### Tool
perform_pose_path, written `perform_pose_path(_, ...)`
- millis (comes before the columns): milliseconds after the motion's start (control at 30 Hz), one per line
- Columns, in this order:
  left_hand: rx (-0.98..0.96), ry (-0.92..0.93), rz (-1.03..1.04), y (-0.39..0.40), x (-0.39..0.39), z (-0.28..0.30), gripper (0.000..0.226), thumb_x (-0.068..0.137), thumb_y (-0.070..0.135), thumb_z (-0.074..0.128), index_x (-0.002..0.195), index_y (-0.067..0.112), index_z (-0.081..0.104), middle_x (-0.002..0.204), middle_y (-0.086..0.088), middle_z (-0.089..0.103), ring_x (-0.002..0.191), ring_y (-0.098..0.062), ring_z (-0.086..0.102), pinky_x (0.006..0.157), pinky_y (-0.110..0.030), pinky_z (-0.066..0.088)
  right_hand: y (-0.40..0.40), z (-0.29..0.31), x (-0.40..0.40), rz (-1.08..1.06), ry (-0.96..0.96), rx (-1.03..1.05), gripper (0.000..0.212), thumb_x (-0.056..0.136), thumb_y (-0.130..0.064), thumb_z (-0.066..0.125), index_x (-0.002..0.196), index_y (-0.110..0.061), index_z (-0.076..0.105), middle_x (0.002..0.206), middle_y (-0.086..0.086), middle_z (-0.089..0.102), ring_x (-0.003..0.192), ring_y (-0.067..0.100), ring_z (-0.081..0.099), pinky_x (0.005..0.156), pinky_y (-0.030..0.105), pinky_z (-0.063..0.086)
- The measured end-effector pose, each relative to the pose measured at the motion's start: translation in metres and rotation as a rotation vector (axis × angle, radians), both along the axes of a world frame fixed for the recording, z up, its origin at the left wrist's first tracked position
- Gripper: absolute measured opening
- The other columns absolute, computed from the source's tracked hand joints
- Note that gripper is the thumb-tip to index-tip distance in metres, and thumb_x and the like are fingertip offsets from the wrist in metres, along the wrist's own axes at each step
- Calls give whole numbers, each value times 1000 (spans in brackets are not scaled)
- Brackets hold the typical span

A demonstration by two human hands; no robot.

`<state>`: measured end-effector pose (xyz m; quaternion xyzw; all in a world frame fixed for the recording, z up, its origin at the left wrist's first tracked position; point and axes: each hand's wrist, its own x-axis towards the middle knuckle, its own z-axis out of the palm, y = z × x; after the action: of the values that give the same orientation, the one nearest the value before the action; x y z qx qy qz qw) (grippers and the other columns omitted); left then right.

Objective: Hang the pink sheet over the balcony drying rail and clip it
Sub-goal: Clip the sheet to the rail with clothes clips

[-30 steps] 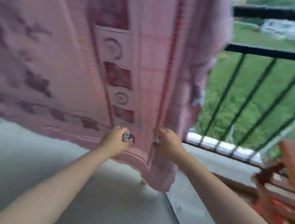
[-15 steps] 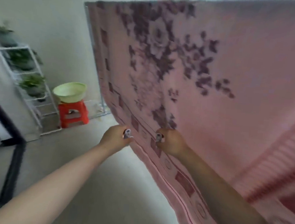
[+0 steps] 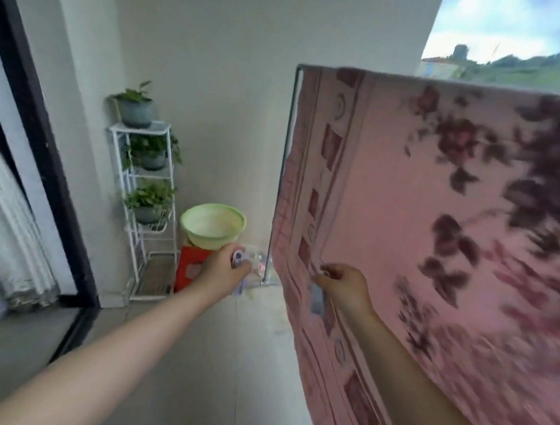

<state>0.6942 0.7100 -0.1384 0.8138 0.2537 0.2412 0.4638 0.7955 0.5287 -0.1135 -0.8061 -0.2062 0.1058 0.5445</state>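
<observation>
hanging over the drying rail (image 3: 366, 72), the pink sheet (image 3: 438, 224) fills the frame from 12 to 5 o'clock. right hand (image 3: 344, 289) pinches its left border, fingers curled on the cloth. left hand (image 3: 225, 270), at 9 o'clock of the right, is curled round a small blurred clip (image 3: 237, 257), apart from the sheet. green basin (image 3: 213, 225) beyond it.

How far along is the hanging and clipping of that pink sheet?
Hanging looks done: the pink sheet drapes over the drying rail and falls below it. In hand: the right hand pinches the sheet's bordered edge, while the left hand is off the sheet, holding a small object, blurred, possibly a clip. Left: the clipping; no clips show on the sheet along the rail.
</observation>
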Motion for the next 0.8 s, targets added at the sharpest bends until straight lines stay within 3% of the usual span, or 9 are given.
perform_pose_path(67, -16, 26, 5, 53, 38, 14, 27, 86, 6, 53, 112, 1, 52, 97, -13, 56, 90, -23, 54, 69, -24, 42, 53, 9, 40, -2, -47, -20, 11, 81, -4, 58, 89, -3, 66, 86, 11, 62, 84, 19, 56, 72, 23, 39)
perform_pose_path(167, -29, 40, 42, 118, 94, 35, 32, 87, 11, 45, 117, 1, 49, 109, -23, 55, 101, -31, 54, 81, -32, 41, 121, 22, 93, 35, -120, -92, 21, 87, -1, 47, 100, 3, 63, 84, 11, 59, 75, 22, 56, 57, 13, 41)
perform_pose_path(233, -52, 39, 37, 158, 133, 47, 35, 73, 29, 45, 101, 11, 56, 109, -17, 57, 100, -28, 52, 82, -31, 39, 162, 29, 133, 42, -162, -138, 24, 87, 0, 45, 103, 5, 62, 75, 10, 60, 61, 14, 53, 49, 15, 38)
perform_pose_path(300, -13, 37, 29, 197, 178, 60, 21, 66, 40, 49, 68, 19, 51, 80, -7, 56, 82, -22, 49, 65, -30, 34, 201, 40, 176, 24, -226, -180, 21, 86, 0, 46, 93, 11, 62, 59, 11, 53, 44, 6, 45, 40, 12, 30)
perform_pose_path(333, 34, 37, 21, 218, 204, 67, 30, 72, 43, 53, 58, 19, 43, 66, -5, 49, 74, -22, 46, 59, -31, 30, 223, 47, 200, 11, -285, -208, 20, 85, -1, 47, 88, 14, 61, 58, 17, 51, 44, 8, 43, 40, 13, 28)
perform_pose_path(467, 308, 97, -17, 307, 326, 104, 47, 95, 24, 37, 50, 12, 30, 54, -6, 37, 71, -26, 44, 59, -29, 25, 317, 88, 308, -78, -598, -304, 19, 79, -1, 50, 73, 13, 60, 69, 23, 58, 62, 29, 53, 54, 25, 34)
perform_pose_path(567, 358, 80, -74, 365, 412, 147, 35, 93, 18, 40, 65, 4, 56, 80, -16, 65, 87, -33, 58, 70, -31, 40, 381, 142, 375, -171, -808, -425, 20, 78, 3, 45, 58, 2, 51, 74, 14, 52, 67, 27, 50, 55, 26, 36)
perform_pose_path(667, 327, 15, -158, 413, 485, 187, 26, 88, 7, 45, 101, 4, 67, 111, -16, 67, 104, -34, 60, 87, -33, 48, 432, 199, 426, -331, -966, -594, 17, 79, 7, 46, 76, -2, 59, 90, 8, 51, 72, 23, 44, 57, 27, 35)
perform_pose_path(800, 449, -119, -297, 456, 574, 226, 21, 86, 16, 53, 91, 4, 70, 96, -17, 70, 82, -30, 61, 73, -26, 43, 485, 244, 476, -475, -1060, -778, 29, 79, 6, 42, 101, -1, 59, 107, 14, 54, 99, 32, 52, 72, 38, 44)
